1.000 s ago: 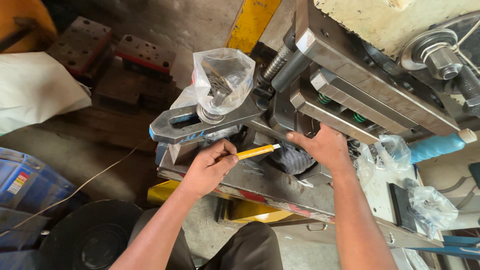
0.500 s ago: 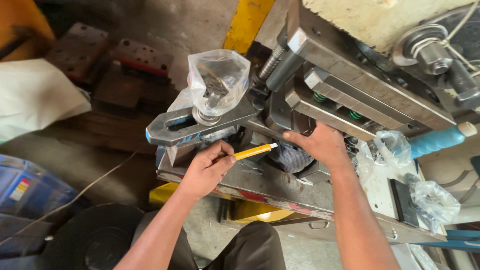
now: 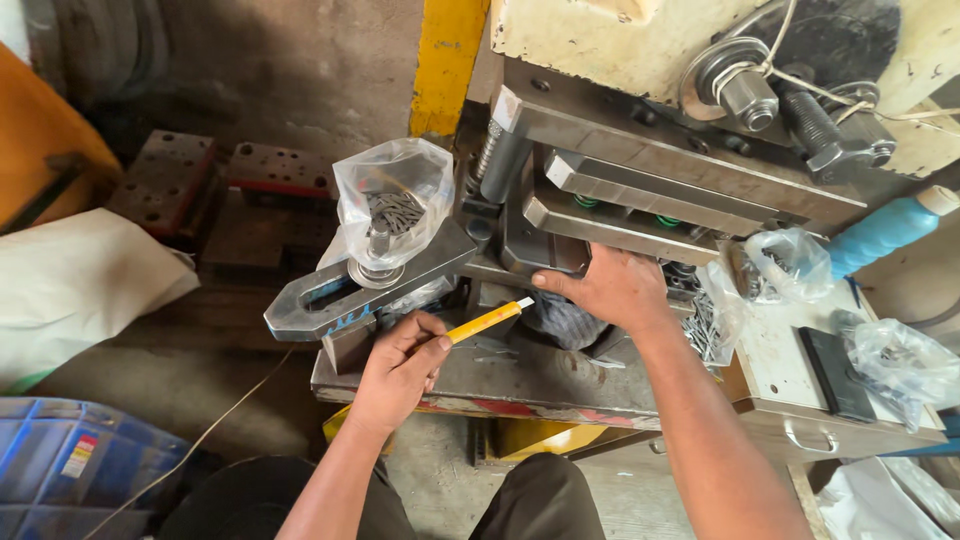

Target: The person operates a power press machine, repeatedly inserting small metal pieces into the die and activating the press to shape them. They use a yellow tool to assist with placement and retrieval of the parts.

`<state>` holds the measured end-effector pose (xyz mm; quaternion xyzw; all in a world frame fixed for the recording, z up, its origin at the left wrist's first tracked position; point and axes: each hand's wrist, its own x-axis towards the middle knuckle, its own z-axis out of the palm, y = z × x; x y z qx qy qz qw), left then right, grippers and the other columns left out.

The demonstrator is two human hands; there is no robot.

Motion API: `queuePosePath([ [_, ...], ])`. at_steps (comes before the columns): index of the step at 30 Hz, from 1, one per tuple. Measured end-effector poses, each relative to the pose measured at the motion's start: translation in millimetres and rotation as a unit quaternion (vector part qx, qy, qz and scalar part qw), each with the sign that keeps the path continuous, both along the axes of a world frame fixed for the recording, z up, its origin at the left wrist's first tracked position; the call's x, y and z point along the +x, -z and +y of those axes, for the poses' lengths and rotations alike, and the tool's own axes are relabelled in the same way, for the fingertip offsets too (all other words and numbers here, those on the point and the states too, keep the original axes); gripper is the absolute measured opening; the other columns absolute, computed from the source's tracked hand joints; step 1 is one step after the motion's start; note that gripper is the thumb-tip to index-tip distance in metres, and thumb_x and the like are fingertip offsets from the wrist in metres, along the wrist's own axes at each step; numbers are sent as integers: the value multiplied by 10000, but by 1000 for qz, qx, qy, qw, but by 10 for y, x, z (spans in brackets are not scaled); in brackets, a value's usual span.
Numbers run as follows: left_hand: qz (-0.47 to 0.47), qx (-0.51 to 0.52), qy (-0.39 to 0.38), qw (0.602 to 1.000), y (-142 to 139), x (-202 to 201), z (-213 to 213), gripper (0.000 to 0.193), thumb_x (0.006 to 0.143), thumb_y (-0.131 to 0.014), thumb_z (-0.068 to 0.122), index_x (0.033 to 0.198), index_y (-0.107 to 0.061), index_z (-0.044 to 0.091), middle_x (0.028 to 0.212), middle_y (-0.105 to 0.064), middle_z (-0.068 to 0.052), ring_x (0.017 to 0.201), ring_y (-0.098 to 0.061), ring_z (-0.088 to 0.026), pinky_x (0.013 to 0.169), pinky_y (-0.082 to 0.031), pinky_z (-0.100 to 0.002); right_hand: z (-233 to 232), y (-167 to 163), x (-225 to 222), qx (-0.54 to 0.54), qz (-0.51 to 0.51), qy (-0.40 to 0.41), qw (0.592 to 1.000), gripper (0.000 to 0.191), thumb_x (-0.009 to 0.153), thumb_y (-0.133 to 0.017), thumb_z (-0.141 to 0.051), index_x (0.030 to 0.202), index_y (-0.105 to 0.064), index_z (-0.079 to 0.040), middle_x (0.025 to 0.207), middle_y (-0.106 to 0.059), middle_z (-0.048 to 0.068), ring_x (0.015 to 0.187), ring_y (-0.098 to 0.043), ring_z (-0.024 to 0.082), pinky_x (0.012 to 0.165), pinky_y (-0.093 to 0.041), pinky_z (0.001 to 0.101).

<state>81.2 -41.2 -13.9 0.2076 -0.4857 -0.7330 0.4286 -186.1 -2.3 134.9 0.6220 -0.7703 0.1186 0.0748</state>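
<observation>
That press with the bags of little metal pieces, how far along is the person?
Loose pieces already lie by the press. In hand: the left hand holds a yellow stick aimed at the die, while the right hand reaches under the plates. Left: a clear bag holding more pieces.

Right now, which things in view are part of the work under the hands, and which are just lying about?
In use:
- left hand gripping a thin yellow stick tool
- right hand resting at the grey steel press die

Lying about:
- clear plastic bag of small metal pieces
- slotted steel clamp bar
- blue plastic bottle
- flat black block
- blue plastic crate
</observation>
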Motion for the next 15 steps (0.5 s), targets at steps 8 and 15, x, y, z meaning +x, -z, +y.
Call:
queuePosePath([
  [8, -6, -5, -1, 1000, -18, -26, 12, 22, 976, -618, 49, 967, -597, 47, 672, -504, 24, 553, -447, -49, 486, -386, -223, 46, 121, -28, -87, 137, -65, 985, 936, 832, -576, -778, 1495, -474, -125, 1401, -603, 217, 1231, -595, 423, 983, -505, 507],
  [15, -4, -5, 3, 1000, 7, -60, -13, 21, 973, -621, 49, 971, -600, 46, 689, -516, 27, 567, -454, -45, 487, -383, -221, 81, 104, -229, -108, 137, -153, 973, 861, 890, -598, -679, 1480, -480, -63, 1390, -594, 259, 1226, -590, 453, 969, -517, 489],
])
